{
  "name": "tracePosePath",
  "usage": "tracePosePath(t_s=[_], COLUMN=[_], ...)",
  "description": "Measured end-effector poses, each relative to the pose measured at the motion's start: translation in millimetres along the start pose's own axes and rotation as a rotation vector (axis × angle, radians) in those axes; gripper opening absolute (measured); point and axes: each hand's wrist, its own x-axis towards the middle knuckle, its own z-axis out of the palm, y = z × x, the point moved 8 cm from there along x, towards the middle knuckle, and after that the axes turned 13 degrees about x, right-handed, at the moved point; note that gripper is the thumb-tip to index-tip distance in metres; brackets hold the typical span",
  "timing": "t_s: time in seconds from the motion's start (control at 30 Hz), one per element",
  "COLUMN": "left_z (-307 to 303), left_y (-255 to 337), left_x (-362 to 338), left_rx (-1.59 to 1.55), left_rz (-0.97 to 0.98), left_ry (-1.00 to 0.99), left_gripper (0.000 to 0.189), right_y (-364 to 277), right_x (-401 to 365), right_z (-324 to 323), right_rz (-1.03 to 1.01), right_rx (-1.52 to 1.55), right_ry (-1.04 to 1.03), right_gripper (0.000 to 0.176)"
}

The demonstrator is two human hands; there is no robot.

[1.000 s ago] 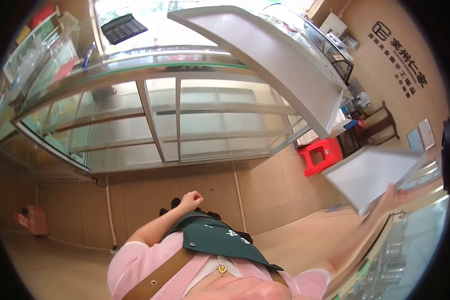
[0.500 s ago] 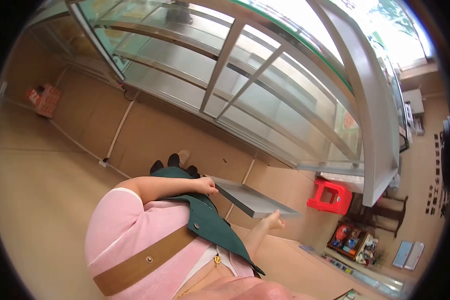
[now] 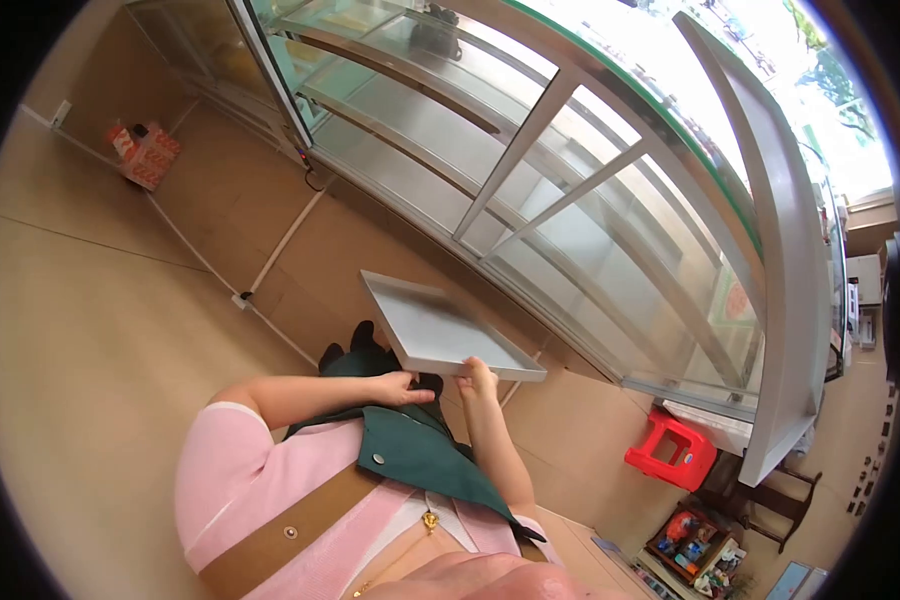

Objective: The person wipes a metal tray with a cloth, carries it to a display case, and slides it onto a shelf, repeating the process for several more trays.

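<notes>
A shallow grey metal tray (image 3: 445,325) is tilted, its inside showing and nothing lying in it. At its near edge, my right hand (image 3: 478,378) grips the rim, thumb on top and fingers mostly hidden below. My left hand (image 3: 406,388) is closed at the near left corner of the tray, with its fingertips partly hidden by the metal. Beyond the tray stands a glass display case (image 3: 570,250) with metal frames and shelves. A dark green apron (image 3: 420,445) hangs below my hands.
To the right, a red plastic stool (image 3: 670,448) stands by the case end. Behind it are a dark wooden chair (image 3: 775,500) and a box of small items (image 3: 685,540). A red-and-white box (image 3: 145,155) sits on the floor at upper left, and a white floor strip (image 3: 285,240) runs toward the case.
The tray has swung up and left, and its inside now faces the camera more. My right hand has come left along with it, closer to my left hand. The view has shifted.
</notes>
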Motion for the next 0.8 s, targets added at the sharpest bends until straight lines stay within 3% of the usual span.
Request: tracePosePath(t_s=[0.03,0.07,0.13,0.23,0.37,0.5,0.6,0.63,0.73,0.8], left_z=[-5,-15,-28,-35,-45,-57,-69,-76,-91,-96], left_y=[-26,-26,-28,-34,-48,-45,-47,-49,-52,-56], left_x=[9,3,-26,-45,-61,-104,-133,-146,-179,-192], left_rx=[-0.259,-0.528,-0.829,-1.205,-1.277,-1.252,-1.317,-1.35,-1.364,-1.316], left_rz=[0.116,0.083,-0.123,-0.259,-0.095,-0.168,-0.054,-0.032,-0.018,-0.013], left_ry=[0.358,0.433,0.812,1.052,1.229,1.346,1.421,1.474,1.452,1.425], left_gripper=[0.065,0.055,0.048,0.036,0.035,0.036,0.038,0.038,0.027,0.023], right_y=[12,27,68,82,91,95,109,100,65,45], right_x=[-12,-25,-19,-61,-89,-127,-146,-166,-171,-139], right_z=[20,37,47,72,95,120,130,130,122,105], right_rz=[0.059,0.116,0.225,0.296,0.417,0.503,0.698,0.768,0.553,0.367], right_rx=[0.001,0.002,0.075,0.061,0.041,-0.006,-0.06,-0.238,-0.467,-0.564], right_ry=[-0.028,-0.057,-0.101,-0.114,-0.222,-0.418,-0.751,-0.855,-1.001,-0.933], right_gripper=[0.017,0.02,0.023,0.023,0.021,0.023,0.033,0.042,0.047,0.047])
